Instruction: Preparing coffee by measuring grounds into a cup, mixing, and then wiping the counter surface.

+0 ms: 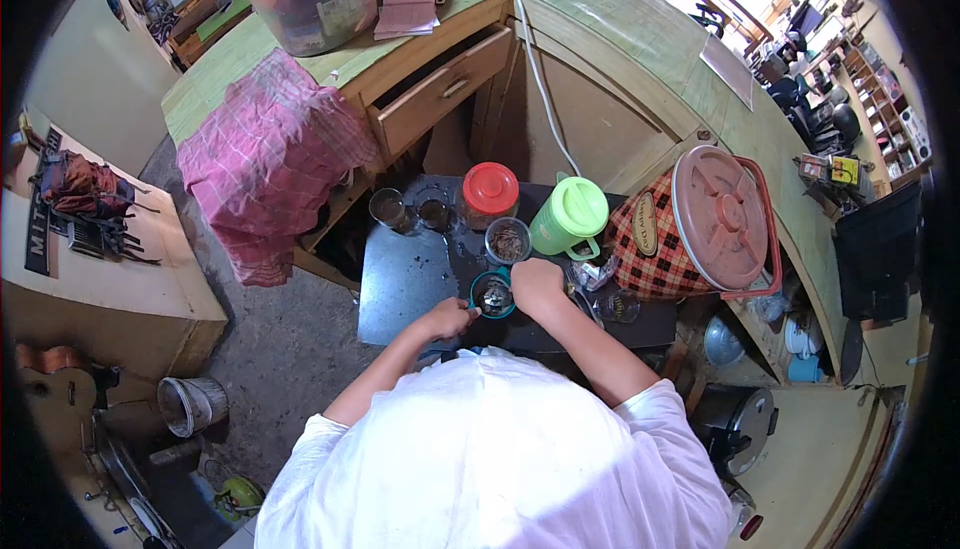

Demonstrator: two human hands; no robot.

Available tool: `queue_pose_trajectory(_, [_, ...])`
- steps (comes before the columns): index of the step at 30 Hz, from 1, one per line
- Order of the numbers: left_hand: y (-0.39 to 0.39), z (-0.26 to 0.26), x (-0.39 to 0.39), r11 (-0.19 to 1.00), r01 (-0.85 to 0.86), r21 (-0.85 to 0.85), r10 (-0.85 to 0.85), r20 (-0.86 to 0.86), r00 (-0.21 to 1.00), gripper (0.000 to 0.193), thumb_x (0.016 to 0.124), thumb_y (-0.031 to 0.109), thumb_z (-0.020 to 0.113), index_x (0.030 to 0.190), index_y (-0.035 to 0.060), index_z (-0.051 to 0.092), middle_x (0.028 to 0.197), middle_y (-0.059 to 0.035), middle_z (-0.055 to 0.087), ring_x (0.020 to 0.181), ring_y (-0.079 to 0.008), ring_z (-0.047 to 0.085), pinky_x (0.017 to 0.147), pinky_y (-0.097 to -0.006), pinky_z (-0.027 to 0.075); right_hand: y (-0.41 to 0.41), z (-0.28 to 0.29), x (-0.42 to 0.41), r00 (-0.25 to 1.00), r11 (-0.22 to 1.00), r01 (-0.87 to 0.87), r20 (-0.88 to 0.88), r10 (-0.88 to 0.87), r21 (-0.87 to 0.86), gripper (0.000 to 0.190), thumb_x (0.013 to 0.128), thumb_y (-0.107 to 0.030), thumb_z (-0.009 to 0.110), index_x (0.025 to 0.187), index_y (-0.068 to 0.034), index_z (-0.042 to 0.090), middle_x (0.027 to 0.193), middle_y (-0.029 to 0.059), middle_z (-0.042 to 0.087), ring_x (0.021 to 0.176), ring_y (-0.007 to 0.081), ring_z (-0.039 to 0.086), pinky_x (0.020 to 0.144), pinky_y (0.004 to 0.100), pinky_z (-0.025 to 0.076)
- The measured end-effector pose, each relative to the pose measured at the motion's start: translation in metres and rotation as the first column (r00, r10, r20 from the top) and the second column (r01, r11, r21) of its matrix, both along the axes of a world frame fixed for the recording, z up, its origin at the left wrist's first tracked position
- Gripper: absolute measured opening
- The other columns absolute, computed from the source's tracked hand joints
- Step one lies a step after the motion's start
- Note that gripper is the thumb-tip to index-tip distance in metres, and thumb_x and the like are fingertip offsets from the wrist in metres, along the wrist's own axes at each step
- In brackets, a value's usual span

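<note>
On a low dark table, my left hand grips the handle of a small teal-rimmed strainer at its left side. My right hand is closed into a fist at the strainer's right edge; what it holds is mostly hidden under the fingers. Something shiny, like a spoon's bowl, shows inside the teal rim. Just above stands an uncovered container with dark, dry-looking bits. Behind it are a red-lidded jar and a light green lidded pitcher. Two glasses stand at the back left.
A checkered cooler jug with a pinkish lid stands at the right, near a clear glass and a crumpled plastic packet. A pink cloth hangs at the upper left beside a part-open wooden drawer. A white cable runs down behind.
</note>
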State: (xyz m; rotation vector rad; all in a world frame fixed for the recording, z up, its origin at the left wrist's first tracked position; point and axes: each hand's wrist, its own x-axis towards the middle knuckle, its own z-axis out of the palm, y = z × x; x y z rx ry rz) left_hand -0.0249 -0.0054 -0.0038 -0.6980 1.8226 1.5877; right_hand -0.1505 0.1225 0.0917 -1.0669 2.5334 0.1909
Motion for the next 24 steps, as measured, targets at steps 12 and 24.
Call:
queue_pose_trajectory(12, [-0.001, -0.005, 0.003, 0.999, -0.021, 0.034, 0.022, -0.032, 0.999, 0.035, 0.091, 0.035, 0.053, 0.073, 0.0051, 0.053, 0.058, -0.0027, 0.049, 0.044, -0.0131, 0.042, 0.039, -0.0295, 0.033, 0.002, -0.021, 0.014, 0.994, 0.995, 0.103, 0.042, -0.103, -0.007, 0.016, 0.076, -0.01, 0.058, 0.082, -0.004, 0.071, 0.086, 0.0178, 0.068, 0.082, 0.033, 0.068, 0.068, 0.0413, 0.055])
queue_pose_trajectory(24, [0.0, 0.004, 0.001, 1.0, -0.014, 0.023, 0.014, -0.015, 1.0, 0.035, 0.092, 0.033, 0.053, 0.071, 0.0057, 0.052, 0.057, -0.0026, 0.048, 0.046, -0.0131, 0.043, 0.041, -0.0298, 0.034, 0.036, -0.028, 0.031, 0.962, 0.986, 0.155, 0.217, -0.165, 0.063, 0.039, 0.081, -0.009, 0.049, 0.115, -0.021, 0.064, 0.098, 0.0163, 0.066, 0.089, 0.0335, 0.065, 0.076, 0.0452, 0.052])
